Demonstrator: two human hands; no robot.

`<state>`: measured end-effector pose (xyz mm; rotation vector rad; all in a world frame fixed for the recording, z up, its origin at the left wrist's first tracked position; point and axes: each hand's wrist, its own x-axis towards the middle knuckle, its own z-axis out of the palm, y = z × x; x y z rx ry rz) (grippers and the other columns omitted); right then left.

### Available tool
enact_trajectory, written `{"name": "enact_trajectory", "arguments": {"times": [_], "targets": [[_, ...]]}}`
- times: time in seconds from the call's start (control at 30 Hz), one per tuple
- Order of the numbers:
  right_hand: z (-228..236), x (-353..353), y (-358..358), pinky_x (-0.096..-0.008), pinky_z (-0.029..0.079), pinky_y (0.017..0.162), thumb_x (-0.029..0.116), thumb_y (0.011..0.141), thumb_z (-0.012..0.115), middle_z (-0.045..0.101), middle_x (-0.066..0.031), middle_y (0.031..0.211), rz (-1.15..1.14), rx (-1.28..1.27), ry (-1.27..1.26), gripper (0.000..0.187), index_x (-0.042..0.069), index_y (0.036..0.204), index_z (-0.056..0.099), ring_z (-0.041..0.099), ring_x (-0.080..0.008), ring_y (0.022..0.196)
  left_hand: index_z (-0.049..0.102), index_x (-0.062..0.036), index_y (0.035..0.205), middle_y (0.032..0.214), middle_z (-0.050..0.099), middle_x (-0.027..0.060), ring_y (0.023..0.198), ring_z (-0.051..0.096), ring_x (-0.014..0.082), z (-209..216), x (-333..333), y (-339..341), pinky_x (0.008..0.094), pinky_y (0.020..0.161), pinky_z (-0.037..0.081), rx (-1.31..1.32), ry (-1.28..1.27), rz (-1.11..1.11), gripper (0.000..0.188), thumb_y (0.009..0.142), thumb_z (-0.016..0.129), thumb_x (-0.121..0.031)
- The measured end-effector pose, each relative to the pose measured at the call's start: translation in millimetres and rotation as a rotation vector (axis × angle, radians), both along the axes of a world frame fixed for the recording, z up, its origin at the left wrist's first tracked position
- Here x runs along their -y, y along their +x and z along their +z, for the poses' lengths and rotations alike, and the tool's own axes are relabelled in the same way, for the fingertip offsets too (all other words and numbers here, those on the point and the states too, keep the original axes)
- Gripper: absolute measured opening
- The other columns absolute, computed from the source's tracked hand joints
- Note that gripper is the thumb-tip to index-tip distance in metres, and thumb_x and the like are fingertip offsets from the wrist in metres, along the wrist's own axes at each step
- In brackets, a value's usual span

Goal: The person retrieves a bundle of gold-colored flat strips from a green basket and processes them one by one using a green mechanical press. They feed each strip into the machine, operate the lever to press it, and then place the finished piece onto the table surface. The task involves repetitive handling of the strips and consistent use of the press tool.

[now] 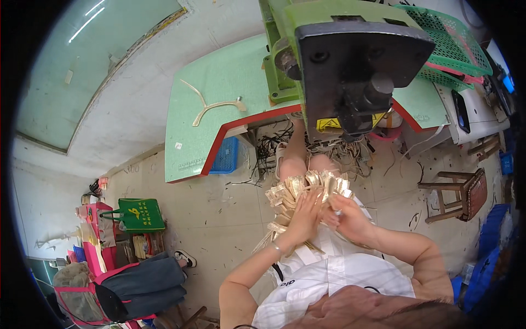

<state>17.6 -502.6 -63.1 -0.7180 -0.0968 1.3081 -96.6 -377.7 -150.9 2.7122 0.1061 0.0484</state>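
Note:
A thick bunch of metallic gold straps lies across my lap, with loose ends fanning out toward my knees. My left hand rests flat on the bunch, its fingers stretched out together. Beside it on the right, my right hand is closed, fingers curled at the edge of the bunch. What sits between those fingers is hidden. On the green tabletop ahead to the left lies one gold Y-shaped strap piece, apart from both hands.
A green machine with a black head stands at the red-edged green table. Green baskets are at the far right, a wooden stool on the right. A green bag and a seated person's legs are at left.

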Motion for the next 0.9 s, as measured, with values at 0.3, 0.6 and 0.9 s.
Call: {"name": "enact_trajectory", "arguments": {"times": [0.3,0.6,0.9], "targets": [[153.8,15.2,120.3,-0.0267,0.037,0.048,0.025,0.083,0.062,0.057,-0.0034,0.06,0.494,1.129,-0.234,0.023,0.002,0.084,0.064,0.05,-0.0127,0.051,0.035,0.0029,0.135,0.134,0.041,0.0198,0.124,0.042,0.0264,62.9,-10.1,12.4,0.0398,0.104,0.032,0.028,-0.644,0.044,0.047,0.092,0.048,-0.013],[194.9,-55.4,158.5,-0.0288,0.044,0.059,0.034,0.078,0.069,0.062,-0.0018,0.067,0.758,1.698,-0.257,0.029,0.005,0.082,0.069,0.055,-0.0115,0.062,0.065,0.0044,0.091,0.079,0.066,0.0074,0.066,0.061,0.0093,175.2,-32.5,69.9,0.0198,0.058,0.046,0.255,-1.198,0.324,0.017,0.091,0.056,-0.01],[192.3,-60.0,183.5,-0.0272,0.042,0.059,0.034,0.077,0.073,0.059,-0.0003,0.064,0.756,1.716,-0.086,0.032,0.003,0.075,0.065,0.052,-0.009,0.063,0.065,0.0025,0.089,0.077,0.065,0.0051,0.066,0.06,0.0075,166.8,-28.8,76.6,0.0175,0.054,0.043,0.379,-1.375,0.34,0.019,0.093,0.055,-0.013]]}}
